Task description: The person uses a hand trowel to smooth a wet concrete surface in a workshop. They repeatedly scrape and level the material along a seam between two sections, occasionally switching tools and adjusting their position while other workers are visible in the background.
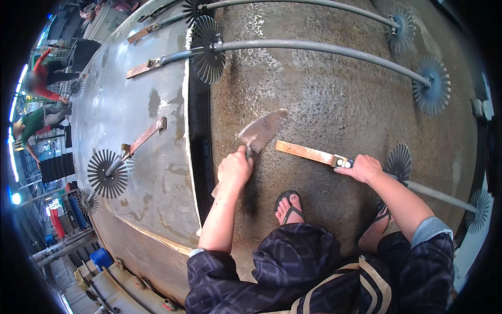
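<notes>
My left hand point(234, 168) is closed around the handle of a pointed trowel point(264, 130). Its grey, stained blade points up and right, over or against the rough wet surface. My right hand point(363, 168) wraps the bolted clamp end of a rod carrying a flat copper-coloured strip point(306, 150). The strip's free end reaches left, close below the trowel blade and apart from it. Behind that hand, the rod point(444, 193) continues to the lower right through a slotted metal disc point(399, 161), partly hidden by my hand and forearm.
Two long grey rods with slotted discs, one of them the nearer rod point(314, 46), cross the far side. A dark gap point(200, 120) separates the brown surface from a smooth grey sheet point(157, 104). Another strip and disc point(107, 174) rest there. Two people point(44, 83) work far left.
</notes>
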Available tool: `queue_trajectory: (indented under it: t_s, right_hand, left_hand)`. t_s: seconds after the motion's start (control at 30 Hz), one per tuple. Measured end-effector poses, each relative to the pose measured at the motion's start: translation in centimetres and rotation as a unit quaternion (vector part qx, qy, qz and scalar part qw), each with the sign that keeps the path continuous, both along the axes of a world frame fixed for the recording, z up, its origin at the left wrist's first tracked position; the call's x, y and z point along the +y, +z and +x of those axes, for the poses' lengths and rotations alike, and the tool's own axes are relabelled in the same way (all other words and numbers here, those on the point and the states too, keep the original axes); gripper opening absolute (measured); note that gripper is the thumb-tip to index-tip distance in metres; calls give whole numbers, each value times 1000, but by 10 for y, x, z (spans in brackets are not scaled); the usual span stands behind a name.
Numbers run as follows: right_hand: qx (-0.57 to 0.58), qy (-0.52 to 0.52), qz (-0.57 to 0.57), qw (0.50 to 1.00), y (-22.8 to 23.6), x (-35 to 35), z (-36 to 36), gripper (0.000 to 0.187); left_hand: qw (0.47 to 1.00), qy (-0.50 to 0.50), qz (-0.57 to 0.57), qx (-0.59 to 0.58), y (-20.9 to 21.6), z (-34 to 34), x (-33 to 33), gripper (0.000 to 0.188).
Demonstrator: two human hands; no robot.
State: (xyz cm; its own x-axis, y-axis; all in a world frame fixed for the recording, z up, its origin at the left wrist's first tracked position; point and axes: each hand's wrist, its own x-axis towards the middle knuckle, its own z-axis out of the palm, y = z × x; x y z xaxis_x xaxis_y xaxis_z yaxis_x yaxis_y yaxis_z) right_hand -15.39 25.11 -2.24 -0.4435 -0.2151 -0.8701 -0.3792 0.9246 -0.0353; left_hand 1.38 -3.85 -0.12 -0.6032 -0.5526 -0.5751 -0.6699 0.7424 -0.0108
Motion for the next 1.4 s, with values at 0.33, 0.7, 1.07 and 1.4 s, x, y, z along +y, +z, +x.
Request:
queue_trajectory:
  t_s: [0.33, 0.7, 1.07, 1.4]
  right_hand:
    - [-7, -4, 2, 1000, -1, 0, -2, 88]
    - [-9, -8, -4, 1000, 2, -1, -2, 88]
    - [-1, -5, -5, 1000, -1, 0, -2, 88]
    - [5, 5, -7, 1000, -3, 2, -2, 89]
  left_hand:
    - [998, -22, 55, -2, -9, 5, 26, 31]
    - [996, -50, 63, -29, -2, 2, 30, 32]
    - [999, -7, 39, -4, -4, -6, 33, 30]
    - [998, -68, 9, -13, -9, -15, 21, 22]
